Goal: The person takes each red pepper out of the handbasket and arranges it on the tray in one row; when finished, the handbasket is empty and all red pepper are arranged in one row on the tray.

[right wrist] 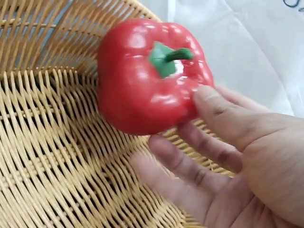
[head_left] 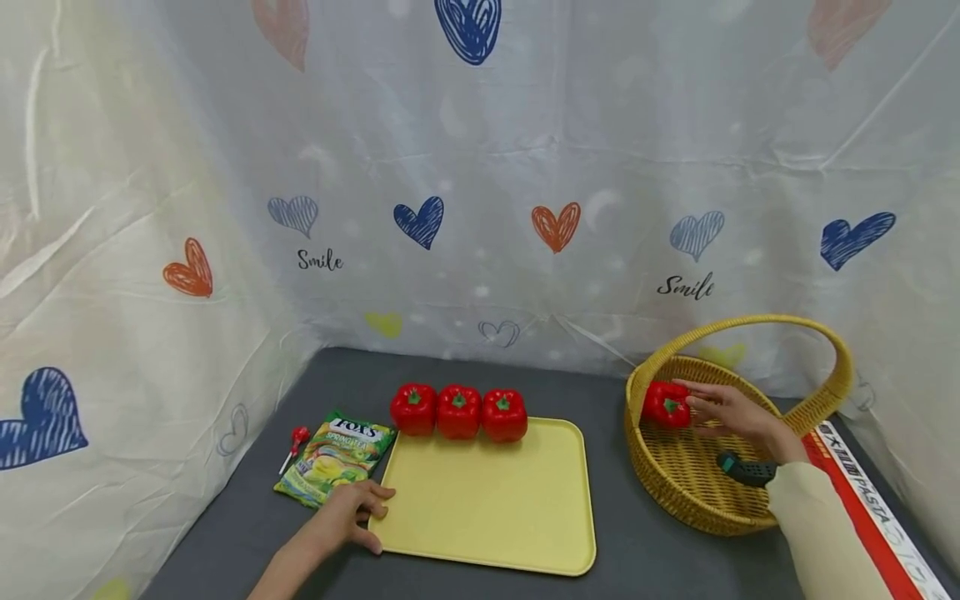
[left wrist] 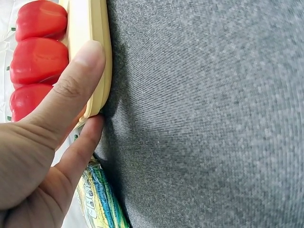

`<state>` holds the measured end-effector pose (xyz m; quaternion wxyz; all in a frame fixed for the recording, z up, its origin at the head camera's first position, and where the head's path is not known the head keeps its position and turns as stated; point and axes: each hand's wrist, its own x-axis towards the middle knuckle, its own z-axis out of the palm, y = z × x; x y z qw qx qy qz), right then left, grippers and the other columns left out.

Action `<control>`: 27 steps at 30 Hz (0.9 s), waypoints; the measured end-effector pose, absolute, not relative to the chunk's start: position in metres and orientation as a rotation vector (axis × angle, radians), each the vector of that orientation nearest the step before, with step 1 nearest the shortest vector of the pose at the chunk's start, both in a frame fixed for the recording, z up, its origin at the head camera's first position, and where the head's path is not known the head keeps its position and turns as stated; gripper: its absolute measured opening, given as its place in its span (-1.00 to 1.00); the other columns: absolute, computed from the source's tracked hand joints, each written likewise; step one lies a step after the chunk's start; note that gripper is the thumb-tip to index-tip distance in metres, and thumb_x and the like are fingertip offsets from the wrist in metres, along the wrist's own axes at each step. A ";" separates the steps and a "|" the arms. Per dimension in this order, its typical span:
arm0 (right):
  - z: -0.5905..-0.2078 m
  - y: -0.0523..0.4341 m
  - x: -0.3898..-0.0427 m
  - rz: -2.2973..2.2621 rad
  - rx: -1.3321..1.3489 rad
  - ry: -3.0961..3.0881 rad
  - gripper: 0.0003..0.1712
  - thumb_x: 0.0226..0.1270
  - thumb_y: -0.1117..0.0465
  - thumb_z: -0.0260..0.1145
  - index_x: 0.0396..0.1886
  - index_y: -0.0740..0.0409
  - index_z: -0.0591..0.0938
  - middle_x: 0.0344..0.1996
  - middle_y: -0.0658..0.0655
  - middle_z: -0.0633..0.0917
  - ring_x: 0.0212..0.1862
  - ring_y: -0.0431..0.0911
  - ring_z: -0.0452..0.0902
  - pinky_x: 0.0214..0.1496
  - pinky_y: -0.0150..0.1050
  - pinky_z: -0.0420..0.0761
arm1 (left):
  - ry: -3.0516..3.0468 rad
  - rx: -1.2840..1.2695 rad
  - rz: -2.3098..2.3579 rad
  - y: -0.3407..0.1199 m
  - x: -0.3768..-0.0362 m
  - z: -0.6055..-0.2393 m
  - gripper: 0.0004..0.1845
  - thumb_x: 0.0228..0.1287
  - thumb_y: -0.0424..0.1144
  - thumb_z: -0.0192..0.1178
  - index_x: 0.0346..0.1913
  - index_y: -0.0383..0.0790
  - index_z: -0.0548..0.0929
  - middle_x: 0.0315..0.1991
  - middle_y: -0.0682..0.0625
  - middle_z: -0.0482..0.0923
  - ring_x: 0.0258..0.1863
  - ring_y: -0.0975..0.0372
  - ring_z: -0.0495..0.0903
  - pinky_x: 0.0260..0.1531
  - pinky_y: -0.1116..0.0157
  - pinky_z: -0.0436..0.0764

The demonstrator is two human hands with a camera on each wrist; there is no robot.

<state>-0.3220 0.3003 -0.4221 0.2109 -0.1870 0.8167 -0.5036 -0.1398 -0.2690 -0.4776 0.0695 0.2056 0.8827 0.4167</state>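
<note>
In the head view my right hand [head_left: 731, 412] is inside a wicker basket [head_left: 701, 504], thumb and fingers gripping a red bell pepper [head_left: 666, 405] near the far left wall. The right wrist view shows the thumb on one side of this pepper [right wrist: 142, 90], its green stem facing the camera. My left hand [head_left: 348, 508] holds the near left corner of a yellow tray [head_left: 487, 508]; from the left wrist, the thumb lies over its rim [left wrist: 107, 47] and a finger touches the corner. Three more red bell peppers [head_left: 459, 412] stand in a row at the tray's far edge.
Left of the tray lies a green and yellow Fox's candy bag [head_left: 337, 458], with a red lollipop [head_left: 298, 437] beside it. A tall handle [head_left: 750, 321] arches over the basket. A red and white pasta box [head_left: 870, 508] lies right of it. A patterned curtain [head_left: 487, 167] hangs behind.
</note>
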 end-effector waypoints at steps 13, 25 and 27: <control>-0.425 0.283 -0.329 -1.535 -0.423 2.388 -0.34 0.37 0.09 0.05 0.32 0.35 0.14 0.24 0.50 0.15 -0.14 0.05 0.59 -0.06 0.04 0.47 | 2.671 0.595 1.230 -0.268 -0.139 -0.478 -0.54 -0.43 -0.26 0.50 -0.33 -0.43 0.66 -0.09 -0.31 0.53 -0.12 -0.07 0.51 -0.35 0.36 0.57; -0.432 0.291 -0.328 -1.402 -0.454 2.488 -0.16 0.15 0.04 0.28 0.36 0.14 0.14 0.25 0.39 0.22 0.19 0.27 0.21 0.01 0.05 0.42 | 2.656 0.572 1.259 -0.268 -0.140 -0.478 -0.55 -0.42 -0.23 0.50 -0.36 -0.40 0.65 -0.09 -0.32 0.53 -0.13 -0.05 0.53 -0.33 0.32 0.58; -0.436 0.291 -0.328 -1.474 -0.462 2.425 -0.18 0.16 0.09 0.28 0.36 0.17 0.13 0.30 0.37 0.13 0.25 0.27 0.09 0.01 0.04 0.43 | 2.655 0.571 1.255 -0.268 -0.140 -0.478 -0.55 -0.43 -0.22 0.50 -0.36 -0.40 0.65 -0.09 -0.32 0.53 -0.13 -0.05 0.52 -0.33 0.31 0.58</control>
